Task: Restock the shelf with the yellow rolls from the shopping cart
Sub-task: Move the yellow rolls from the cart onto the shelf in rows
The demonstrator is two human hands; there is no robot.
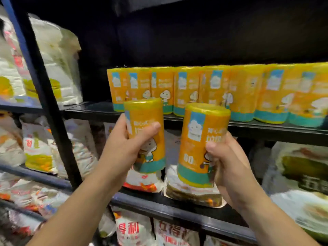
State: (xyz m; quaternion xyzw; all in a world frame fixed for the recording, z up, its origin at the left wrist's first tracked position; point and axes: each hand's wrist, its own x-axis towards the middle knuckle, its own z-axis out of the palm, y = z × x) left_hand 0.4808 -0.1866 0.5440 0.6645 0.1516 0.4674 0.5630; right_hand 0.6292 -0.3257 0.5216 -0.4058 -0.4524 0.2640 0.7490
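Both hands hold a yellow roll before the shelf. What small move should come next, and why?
Probably raise the left hand and set its roll on the shelf board just left of the standing row: that stretch looks bare, and the roll is near upright.

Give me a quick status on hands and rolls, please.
Left hand grips one yellow roll, right hand grips a second roll, both near upright. Neither on the shelf yet; stocked row behind. Nothing in the way seen.

A shop: black shelves (248, 129) stocked with packaged goods (40, 150).
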